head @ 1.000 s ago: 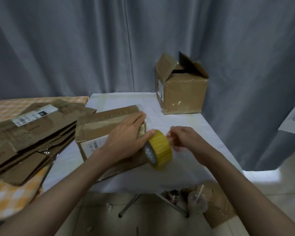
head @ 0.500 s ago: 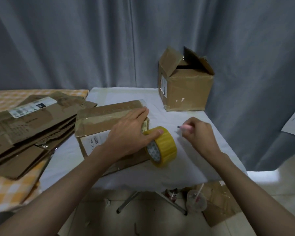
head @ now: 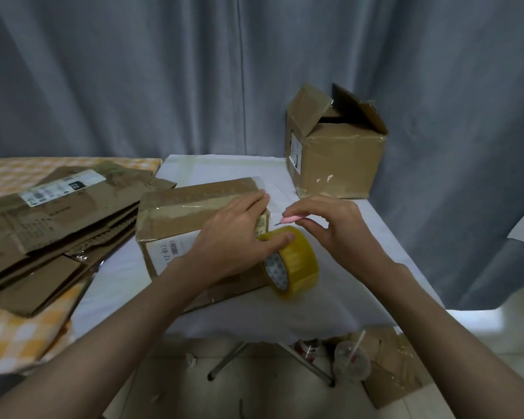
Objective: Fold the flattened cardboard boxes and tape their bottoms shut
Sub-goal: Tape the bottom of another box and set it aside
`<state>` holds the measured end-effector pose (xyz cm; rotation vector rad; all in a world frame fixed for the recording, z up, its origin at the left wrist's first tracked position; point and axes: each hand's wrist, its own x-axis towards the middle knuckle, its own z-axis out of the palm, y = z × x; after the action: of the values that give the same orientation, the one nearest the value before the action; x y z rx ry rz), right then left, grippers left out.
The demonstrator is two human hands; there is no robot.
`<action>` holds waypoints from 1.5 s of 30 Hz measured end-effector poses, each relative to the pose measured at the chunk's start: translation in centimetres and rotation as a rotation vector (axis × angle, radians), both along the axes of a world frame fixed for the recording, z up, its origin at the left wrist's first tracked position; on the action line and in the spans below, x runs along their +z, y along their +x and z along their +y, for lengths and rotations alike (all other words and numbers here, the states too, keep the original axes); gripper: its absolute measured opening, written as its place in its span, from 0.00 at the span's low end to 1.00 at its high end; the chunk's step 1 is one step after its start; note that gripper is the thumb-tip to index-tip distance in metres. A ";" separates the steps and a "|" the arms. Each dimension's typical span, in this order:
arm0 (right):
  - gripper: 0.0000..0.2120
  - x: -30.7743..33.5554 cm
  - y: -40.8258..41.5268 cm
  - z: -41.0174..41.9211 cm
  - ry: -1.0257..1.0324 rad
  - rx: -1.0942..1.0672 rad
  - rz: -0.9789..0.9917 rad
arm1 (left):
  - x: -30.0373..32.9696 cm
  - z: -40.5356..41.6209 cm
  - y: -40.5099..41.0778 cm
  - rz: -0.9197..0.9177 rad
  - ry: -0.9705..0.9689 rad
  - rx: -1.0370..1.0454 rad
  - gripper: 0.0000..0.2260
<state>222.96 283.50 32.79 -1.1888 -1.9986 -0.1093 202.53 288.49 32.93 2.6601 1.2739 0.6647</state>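
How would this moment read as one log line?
left hand: pressing brown cardboard box, thumb on yellow tape roll | right hand: pinching pink cutter

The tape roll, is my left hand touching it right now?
Touching. The head view shows the left hand with its thumb lying on the tape roll.

Two boxes (head: 194, 219) (head: 336, 152), one tape roll (head: 297, 261)

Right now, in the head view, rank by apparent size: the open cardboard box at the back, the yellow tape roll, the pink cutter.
1. Open cardboard box, though farthest away.
2. Yellow tape roll, nearer the camera.
3. Pink cutter, partly hidden in the right hand.
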 end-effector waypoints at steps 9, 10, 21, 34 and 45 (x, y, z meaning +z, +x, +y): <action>0.07 -0.7 -0.3 0.9 0.029 -0.063 -0.082 | 0.1 0.0 0.1 0.026 -0.023 0.002 0.41; 0.08 -0.9 0.0 1.0 0.031 -0.090 -0.097 | 0.0 0.1 0.1 0.029 -0.018 0.003 0.42; 0.05 -6.5 2.6 1.4 -0.324 -0.592 -0.143 | 0.1 0.1 0.1 0.059 -0.032 0.008 0.44; 0.15 1.1 -2.5 -0.8 -0.917 -0.246 0.799 | 0.4 -0.3 0.3 0.075 -0.031 0.010 0.44; 0.15 1.7 -3.8 0.1 -1.208 -0.213 1.120 | 0.2 -0.5 0.5 0.075 0.017 0.014 0.40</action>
<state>219.17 283.59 34.52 -1.5782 -0.7918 1.4905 203.08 287.96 33.15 2.7165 1.3125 0.5847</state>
